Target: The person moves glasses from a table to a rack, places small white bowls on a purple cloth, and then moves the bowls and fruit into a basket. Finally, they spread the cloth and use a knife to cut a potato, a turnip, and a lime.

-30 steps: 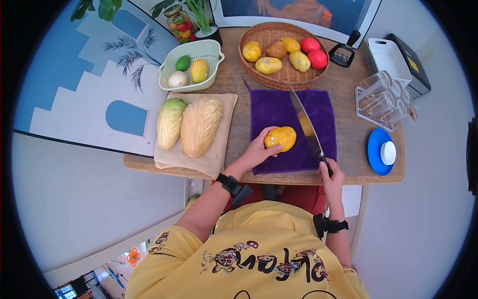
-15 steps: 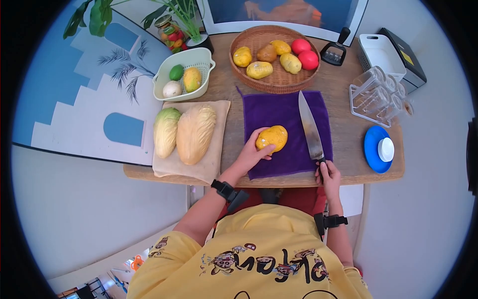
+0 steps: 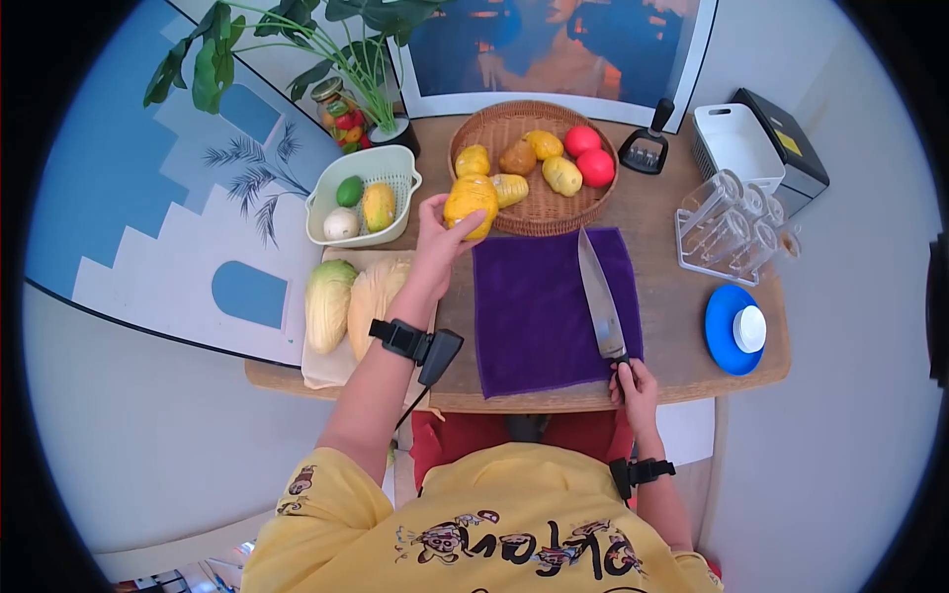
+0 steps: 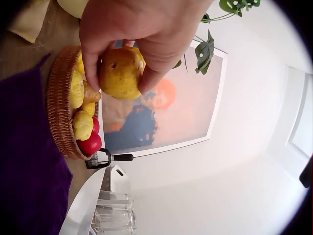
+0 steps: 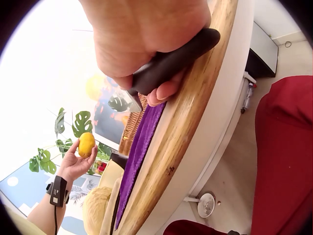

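A yellow, potato-like item (image 3: 471, 206) is gripped by the left hand (image 3: 435, 247), held up by the near left rim of the wicker basket (image 3: 534, 219). In the left wrist view the fingers and thumb pinch the yellow item (image 4: 121, 73) from both sides. The right hand (image 3: 637, 393) grips the black handle of a large knife (image 3: 599, 296), its blade over the right part of the purple cloth (image 3: 539, 316) and pointing toward the basket. Seen from the right wrist, the fingers wrap round the knife handle (image 5: 171, 63).
Several yellow and brown items and two red ones lie in the basket. A pale green colander (image 3: 403, 222) and cabbages (image 3: 328, 308) are at the left. Glasses on a rack (image 3: 717, 272), a blue plate (image 3: 720, 336), a white basket (image 3: 741, 148) and a black-handled tool (image 3: 647, 148) stand right.
The left hand has lifted the yellow item off the purple cloth area, away from the body toward the basket. The right hand still grips the knife, and the head view has shifted.
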`<state>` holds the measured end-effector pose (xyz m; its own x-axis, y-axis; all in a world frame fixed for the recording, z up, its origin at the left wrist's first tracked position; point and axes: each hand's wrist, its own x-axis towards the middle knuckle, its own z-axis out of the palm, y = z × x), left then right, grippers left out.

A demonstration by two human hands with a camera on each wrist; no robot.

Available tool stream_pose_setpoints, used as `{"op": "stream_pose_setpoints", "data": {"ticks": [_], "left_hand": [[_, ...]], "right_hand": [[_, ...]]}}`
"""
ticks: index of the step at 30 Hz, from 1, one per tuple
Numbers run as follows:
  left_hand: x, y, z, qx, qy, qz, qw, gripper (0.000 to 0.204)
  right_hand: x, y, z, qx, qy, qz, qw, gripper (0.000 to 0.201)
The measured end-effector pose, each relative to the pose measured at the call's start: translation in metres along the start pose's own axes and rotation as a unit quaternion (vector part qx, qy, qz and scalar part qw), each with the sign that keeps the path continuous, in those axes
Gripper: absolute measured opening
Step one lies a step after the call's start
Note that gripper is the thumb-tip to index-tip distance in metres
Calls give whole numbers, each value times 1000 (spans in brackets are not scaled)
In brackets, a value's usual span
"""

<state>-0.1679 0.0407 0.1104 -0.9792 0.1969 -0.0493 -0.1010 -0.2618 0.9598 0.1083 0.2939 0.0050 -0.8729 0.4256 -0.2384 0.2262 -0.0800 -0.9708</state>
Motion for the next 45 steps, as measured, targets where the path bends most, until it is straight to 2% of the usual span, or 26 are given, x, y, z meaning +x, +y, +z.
{"op": "stream_pose_setpoints", "data": {"ticks": [1, 3, 4, 6, 7, 12, 14, 15, 16, 18, 19, 20, 22, 24, 26, 27, 29, 31, 32, 35, 36, 38, 40, 42, 45], "left_hand": [[8, 1, 3, -2, -1, 6, 1000, 67], [21, 3, 15, 59, -53, -84, 993, 68], [30, 0, 21, 57, -53, -77, 994, 68], [49, -14, 30, 142, -82, -114, 980, 71], [55, -20, 36, 133, -82, -126, 980, 69], [74, -41, 52, 70, -69, -104, 990, 64], [73, -41, 49, 155, -97, -88, 979, 59], [70, -42, 48, 169, -76, -74, 980, 51], [69, -40, 43, 168, -62, -74, 981, 51], [67, -39, 30, 190, -89, -58, 976, 44], [66, -39, 24, 214, -60, -4, 975, 37], [68, -38, 12, 215, -47, -4, 975, 37], [77, -32, -10, 349, 18, 191, 917, 36], [74, -8, -24, 381, 107, 228, 890, 27], [88, -1, -57, 456, 168, 278, 829, 35], [90, 3, -69, 456, 168, 281, 828, 35], [95, 11, -93, 581, 239, 229, 744, 52], [111, -2, -128, 627, 231, 161, 726, 65], [109, 3, -135, 625, 207, 89, 748, 73], [121, -7, -164, 629, 155, -22, 761, 90], [130, -14, -175, 630, 141, -37, 763, 99], [137, -20, -185, 621, 96, -54, 776, 101], [142, -25, -187, 634, 103, -79, 763, 100], [145, -28, -186, 637, 99, -68, 761, 105], [151, -31, -185, 624, 92, -84, 772, 113]], "right_hand": [[1, 2, -1, 5, -2, 0, 1000, 20], [1, 1, -1, 9, -6, 3, 1000, 20], [1, 3, -3, 7, -8, -5, 1000, 20], [3, 9, -5, 9, -18, -9, 1000, 23], [4, 12, -6, 13, -21, -13, 1000, 23], [3, 10, -6, 18, -19, -18, 1000, 21], [3, 11, -9, 19, -33, -16, 999, 21], [3, 13, -10, 20, -31, -25, 999, 22], [3, 15, -9, 21, -31, -33, 999, 23], [2, 13, -9, 13, -47, -37, 998, 24], [3, 13, -10, 11, -40, -33, 999, 25], [2, 12, -10, 10, -32, -30, 999, 26], [2, 11, -11, 4, -46, -36, 998, 27], [2, 9, -11, 14, -36, -26, 999, 24], [2, 8, -11, 8, -38, -30, 999, 25], [2, 8, -10, 2, -36, -29, 999, 26], [1, 6, -9, -2, -29, -33, 999, 28], [0, 5, -8, 0, -24, -26, 999, 28], [1, 7, -9, 4, -15, -35, 999, 28], [4, 12, -10, 34, -26, -20, 999, 23], [3, 12, -9, 39, -14, -35, 999, 23], [4, 12, -9, 38, -22, -9, 999, 22], [3, 11, -9, 39, -18, -19, 999, 22], [4, 12, -9, 32, -22, -9, 999, 22], [8, 20, -13, 21, -22, -28, 999, 26]]}}
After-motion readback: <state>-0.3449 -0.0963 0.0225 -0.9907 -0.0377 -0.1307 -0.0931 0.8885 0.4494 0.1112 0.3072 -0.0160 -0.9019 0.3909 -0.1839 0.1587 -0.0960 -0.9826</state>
